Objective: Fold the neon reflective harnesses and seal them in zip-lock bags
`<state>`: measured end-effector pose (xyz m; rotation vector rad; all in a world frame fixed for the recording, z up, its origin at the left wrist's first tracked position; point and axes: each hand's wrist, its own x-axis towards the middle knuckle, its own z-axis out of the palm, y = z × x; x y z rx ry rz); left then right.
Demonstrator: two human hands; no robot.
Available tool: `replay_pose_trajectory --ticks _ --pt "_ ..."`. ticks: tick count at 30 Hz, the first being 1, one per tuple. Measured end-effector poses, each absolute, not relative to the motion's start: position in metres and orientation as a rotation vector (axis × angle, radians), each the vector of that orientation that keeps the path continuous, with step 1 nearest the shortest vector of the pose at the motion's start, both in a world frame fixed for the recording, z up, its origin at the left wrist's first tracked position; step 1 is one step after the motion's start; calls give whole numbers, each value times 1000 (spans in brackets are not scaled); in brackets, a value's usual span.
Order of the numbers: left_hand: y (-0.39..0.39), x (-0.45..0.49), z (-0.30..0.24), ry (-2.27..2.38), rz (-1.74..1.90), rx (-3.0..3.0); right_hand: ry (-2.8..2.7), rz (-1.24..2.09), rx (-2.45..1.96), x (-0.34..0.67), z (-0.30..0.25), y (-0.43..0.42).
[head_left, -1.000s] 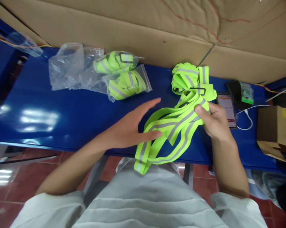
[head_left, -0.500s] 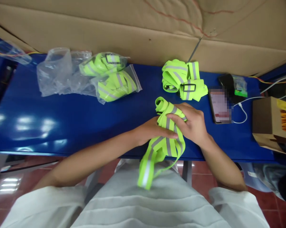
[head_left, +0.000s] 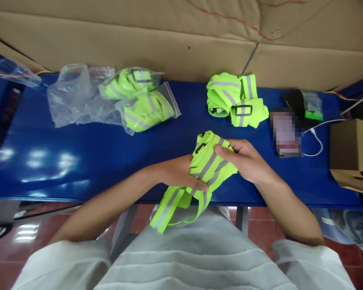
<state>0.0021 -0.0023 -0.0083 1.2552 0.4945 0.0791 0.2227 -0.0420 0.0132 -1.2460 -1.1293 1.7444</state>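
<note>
Between my two hands is a folded bundle of neon yellow reflective strap (head_left: 210, 161) with grey stripes and a black buckle at its upper left. My left hand (head_left: 181, 173) grips it from the left, thumb across the front and the other fingers hidden behind. On the right side my right hand (head_left: 243, 159) pinches the folds, its thumb on top. A loose striped end hangs down at the lower left, over my lap. Beyond my hands lie rolled reflective straps (head_left: 225, 94), one with a black buckle showing.
Left on the blue table (head_left: 109, 161) are empty clear plastic bags (head_left: 69, 96) beside two bagged straps (head_left: 148, 110). To the right are a phone (head_left: 285, 135), a white cable (head_left: 320, 143), a black item (head_left: 294, 102) and an open cardboard box (head_left: 344, 145). Brown cardboard (head_left: 169, 48) lines the back.
The bundle has turned and flattened between my hands, bringing its buckle into clearer view. Its hanging end has swung to the left. Both hands still grip it.
</note>
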Motion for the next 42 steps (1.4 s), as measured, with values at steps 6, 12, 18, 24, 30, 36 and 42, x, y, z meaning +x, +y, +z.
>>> replay_pose_trajectory --ticks 6,12,18,24,30,36,42 --pt "-5 0 -18 463 114 1330 -1268 1696 -1310 219 5 -40" --pt "-6 -1 -22 540 236 1309 -1916 574 -1355 215 8 -53" --pt "-7 2 -21 563 262 1428 -2302 435 -1348 205 11 -66" --pt "-6 0 -26 503 209 1612 -2241 701 -1390 200 4 -69" --pt "-6 5 -19 589 273 1426 -1933 1052 -1406 201 -2 -58" --pt "-12 12 -12 645 237 919 -1976 785 -1376 203 -2 -54" --pt "-23 14 -21 686 164 651 -1954 555 -1390 202 0 -56"
